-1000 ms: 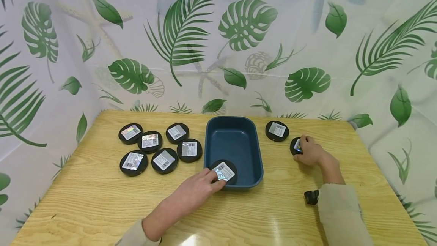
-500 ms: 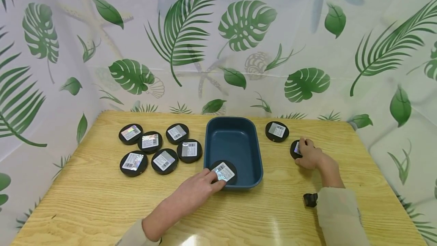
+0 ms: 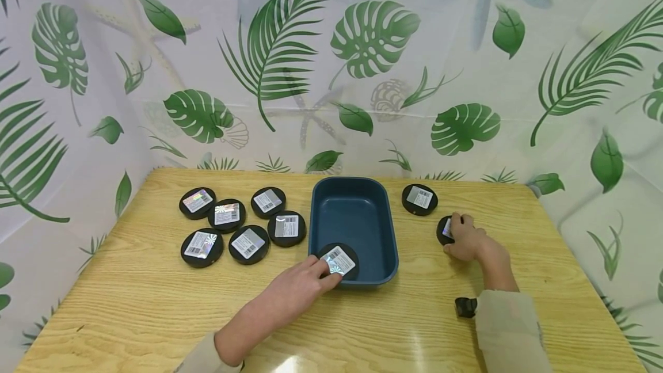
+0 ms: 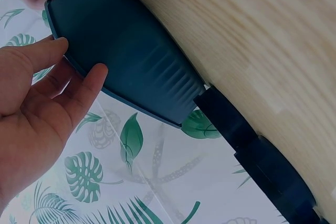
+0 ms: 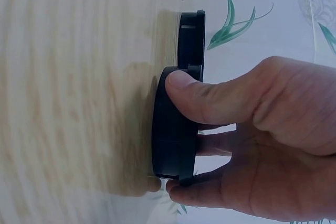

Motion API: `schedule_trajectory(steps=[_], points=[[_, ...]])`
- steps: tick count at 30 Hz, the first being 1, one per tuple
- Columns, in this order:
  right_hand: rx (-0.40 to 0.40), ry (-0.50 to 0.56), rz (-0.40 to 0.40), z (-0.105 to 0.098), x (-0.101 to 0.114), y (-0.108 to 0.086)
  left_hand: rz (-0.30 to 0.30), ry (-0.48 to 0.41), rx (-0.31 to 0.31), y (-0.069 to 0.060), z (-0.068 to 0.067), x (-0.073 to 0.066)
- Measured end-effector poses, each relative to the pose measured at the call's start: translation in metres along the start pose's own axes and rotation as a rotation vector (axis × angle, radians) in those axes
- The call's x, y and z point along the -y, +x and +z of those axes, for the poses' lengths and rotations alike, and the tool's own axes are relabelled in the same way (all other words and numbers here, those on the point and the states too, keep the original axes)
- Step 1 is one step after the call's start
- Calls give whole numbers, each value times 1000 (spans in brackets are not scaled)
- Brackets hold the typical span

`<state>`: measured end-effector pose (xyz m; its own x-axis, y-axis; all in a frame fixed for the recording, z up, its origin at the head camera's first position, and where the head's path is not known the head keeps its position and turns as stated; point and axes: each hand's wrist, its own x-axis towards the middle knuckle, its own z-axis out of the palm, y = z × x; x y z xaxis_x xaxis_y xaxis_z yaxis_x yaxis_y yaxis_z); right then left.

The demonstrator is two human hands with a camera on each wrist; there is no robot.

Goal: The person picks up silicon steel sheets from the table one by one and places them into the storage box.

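Observation:
In the head view my right hand [image 3: 466, 239] grips the edge of a flat round black disc [image 3: 445, 229] with a silver label, low at the tabletop. The right wrist view has the thumb on one side of that disc [image 5: 173, 124] and fingers on the other. My left hand [image 3: 303, 286] holds the near-left rim of a dark blue plastic tub [image 3: 385, 229], fingers over the edge. Another labelled disc [image 3: 344, 261] lies inside, partly covered by the fingertips. In the left wrist view, fingertips of this hand [image 4: 37, 103] overlap the tub's wall [image 4: 121, 40].
Several labelled black discs [image 3: 248, 244] lie left of the tub on the wooden table [image 3: 155, 315]. One more disc [image 3: 419, 199] sits behind the right hand. A leaf-patterned sheet [image 3: 311, 62] stands behind the table. A small black device [image 3: 466, 307] is at the right cuff.
My right hand has shifted slightly toward me and to the left, the gripped disc moving with it. The left hand, tub and other discs stay as they were.

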<state>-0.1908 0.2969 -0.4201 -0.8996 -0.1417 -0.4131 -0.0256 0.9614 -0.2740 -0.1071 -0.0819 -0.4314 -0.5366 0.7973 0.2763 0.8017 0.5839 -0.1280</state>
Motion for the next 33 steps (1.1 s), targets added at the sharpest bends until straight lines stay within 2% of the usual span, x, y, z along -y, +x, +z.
schedule_trajectory(steps=[17,33], points=[[-46,24,-30,9,4,-4,-12,-14,8,0,-2,-1],[-40,54,-52,11,4,-6,-4,-21,8,-1,-1,0]])
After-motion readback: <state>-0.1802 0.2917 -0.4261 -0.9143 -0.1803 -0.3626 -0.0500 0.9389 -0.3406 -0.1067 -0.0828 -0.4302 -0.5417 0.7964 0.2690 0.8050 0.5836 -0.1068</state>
